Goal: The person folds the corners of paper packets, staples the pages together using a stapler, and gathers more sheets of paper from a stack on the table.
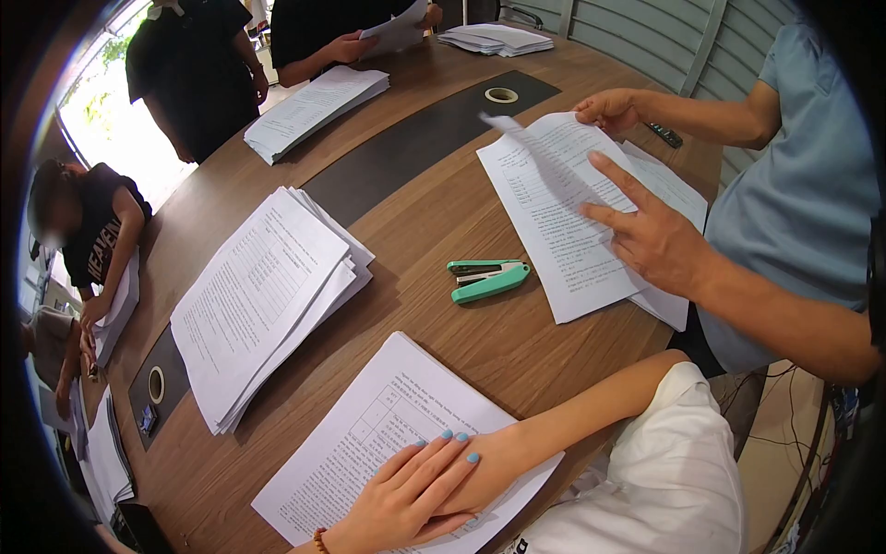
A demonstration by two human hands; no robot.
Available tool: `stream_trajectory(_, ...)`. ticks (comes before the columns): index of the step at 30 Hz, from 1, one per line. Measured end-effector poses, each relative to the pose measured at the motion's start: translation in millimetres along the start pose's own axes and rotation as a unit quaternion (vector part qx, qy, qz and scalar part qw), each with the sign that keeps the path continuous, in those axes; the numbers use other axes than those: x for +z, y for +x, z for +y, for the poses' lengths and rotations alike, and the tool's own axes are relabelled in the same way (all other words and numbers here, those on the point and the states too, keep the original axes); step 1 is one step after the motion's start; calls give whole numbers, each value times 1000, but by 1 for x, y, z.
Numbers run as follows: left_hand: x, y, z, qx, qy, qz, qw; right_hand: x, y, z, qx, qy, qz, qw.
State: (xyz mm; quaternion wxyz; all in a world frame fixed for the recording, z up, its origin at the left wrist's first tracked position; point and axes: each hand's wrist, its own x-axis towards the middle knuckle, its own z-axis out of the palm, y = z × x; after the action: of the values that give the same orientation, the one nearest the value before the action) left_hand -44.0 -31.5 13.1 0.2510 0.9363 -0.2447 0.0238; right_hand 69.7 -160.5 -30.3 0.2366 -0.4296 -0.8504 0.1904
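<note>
My left hand (406, 496), with blue nails and a beaded bracelet at the wrist, lies flat with its fingers stretched out. It rests across the back of my right hand (486, 469), whose fingers are mostly hidden beneath it. Both hands lie on a stack of printed sheets (323, 471) with a small table on the top page. Neither hand visibly holds anything. Beyond this stack, a green stapler (491, 284) lies on the wooden table (415, 305).
At right, a person's hands (660, 242) turn printed sheets (572, 268). A tall, uneven paper pile (263, 295) stands left of centre. Another pile (314, 106) lies farther back. Tape rolls (501, 95) sit on the dark inlay. Several people stand or lean around the table.
</note>
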Motion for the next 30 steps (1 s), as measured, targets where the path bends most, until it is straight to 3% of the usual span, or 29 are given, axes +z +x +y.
stream_trajectory(7,0,0,0,1,1,3,1000,20,1,6,-20,-2,83,996)
stream_trajectory(10,0,0,0,1,2,3,1000,14,1,5,-20,-14,69,997)
stream_trajectory(12,0,0,0,0,3,2,1000,4,1,2,-1,4,-9,1000)
stream_trajectory(24,0,0,0,3,7,5,1000,4,0,1,-10,-1,26,1000)
stream_trajectory(30,1,-1,0,3,3,6,1000,5,1,1,6,11,-4,1000)
